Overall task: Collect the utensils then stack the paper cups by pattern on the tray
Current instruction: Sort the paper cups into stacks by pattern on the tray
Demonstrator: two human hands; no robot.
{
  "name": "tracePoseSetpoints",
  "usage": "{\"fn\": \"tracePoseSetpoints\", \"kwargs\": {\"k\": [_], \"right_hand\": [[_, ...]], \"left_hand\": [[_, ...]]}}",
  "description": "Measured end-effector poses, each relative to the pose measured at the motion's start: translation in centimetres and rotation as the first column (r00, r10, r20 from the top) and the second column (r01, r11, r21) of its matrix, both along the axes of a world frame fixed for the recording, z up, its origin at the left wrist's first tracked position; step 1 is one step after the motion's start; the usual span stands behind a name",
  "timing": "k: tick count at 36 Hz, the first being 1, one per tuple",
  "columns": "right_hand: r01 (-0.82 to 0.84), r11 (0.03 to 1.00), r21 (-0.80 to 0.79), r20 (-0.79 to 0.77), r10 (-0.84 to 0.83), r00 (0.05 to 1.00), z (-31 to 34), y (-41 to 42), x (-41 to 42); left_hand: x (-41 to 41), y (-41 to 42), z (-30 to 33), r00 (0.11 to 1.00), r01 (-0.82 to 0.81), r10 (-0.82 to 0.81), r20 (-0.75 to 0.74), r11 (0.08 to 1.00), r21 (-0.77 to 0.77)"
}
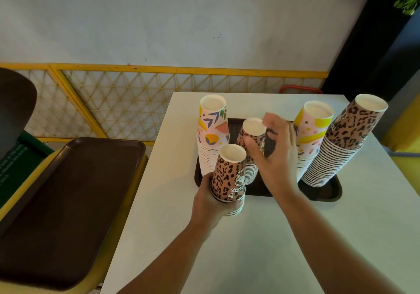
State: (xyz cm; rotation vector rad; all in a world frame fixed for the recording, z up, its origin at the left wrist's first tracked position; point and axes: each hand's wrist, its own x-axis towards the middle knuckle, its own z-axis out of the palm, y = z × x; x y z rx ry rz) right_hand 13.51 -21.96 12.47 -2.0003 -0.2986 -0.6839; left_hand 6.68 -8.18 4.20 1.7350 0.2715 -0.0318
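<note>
So the left hand (210,199) has its grip wrapped around the bottom of a short leopard-print stack (229,175), rims down, sitting low centre of the frame right at the near-left corner of the brown tray (327,191). The stack it most likely needs to join is the middle leopard stack (251,143), which is just behind it and slightly to the right, both standing upright with their long axes pretty much parallel. So my guess is that the move is a lift and then straight down over the top of that one.

The right hand (272,157) is nearer to that middle stack. It hovers over it with fingers spread and loosely curved, a wide grip that doesn't seem to hold anything, though it's motion-blurred so I can't swear to it.

Other stacks on the tray: a floral one (212,130) at the far left, a yellow-and-pink one (312,132) right of centre, and a tall leopard stack (345,139) leaning at the far right.

Hard to make out: the right hand covers the right side of the middle stack and a chunk of the tray, and something dark shows under its fingers that I can't identify. No utensils visible anywhere. There's a second empty-looking brown tray (68,203) at lower left, off the white surface (272,248).
</note>
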Motion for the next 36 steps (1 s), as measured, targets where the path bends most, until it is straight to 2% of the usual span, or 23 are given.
{"fn": "tracePoseSetpoints", "kwargs": {"k": [2,5,8,12,24,31,34,36], "right_hand": [[-0.081,0.997,-0.014,-0.045,0.080,0.996,-0.5,0.3,-1.3],[-0.186,0.983,0.003,-0.213,0.182,0.960,-1.6,0.7,-2.6],[-0.227,0.974,-0.026,-0.348,0.204,0.915,-2.5,1.0,-3.3],[-0.233,0.972,-0.014,-0.391,0.209,0.897,-2.6,1.1,-3.4],[-0.189,0.981,0.029,-0.308,0.189,0.933,-0.5,0.7,-2.5],[-0.084,0.988,0.131,-0.086,0.096,0.992,4.8,0.0,-0.5],[-0.046,0.971,0.235,0.009,0.045,0.999,6.7,-0.4,0.8],[-0.026,0.968,0.251,0.036,0.017,0.999,7.0,-0.7,1.8]], "left_hand": [[0.1,-0.1,0.0,1.000,-0.014,0.014,0.005,1.000,0.000],[0.2,-0.3,0.2,0.999,-0.031,0.031,0.012,1.000,-0.003],[0.3,-0.5,0.2,1.000,-0.019,0.020,0.014,1.000,-0.018],[0.3,-0.5,-0.1,0.999,0.030,-0.030,0.016,1.000,-0.007],[0.0,-0.2,-0.1,0.998,0.042,-0.044,0.037,0.998,0.057],[-0.1,0.0,-0.2,0.999,0.032,-0.034,0.016,0.995,0.098],[-0.1,0.1,-0.1,1.000,0.022,-0.023,0.012,0.995,0.098],[-0.1,0.1,0.0,1.000,0.022,-0.023,0.015,0.995,0.101]]}}
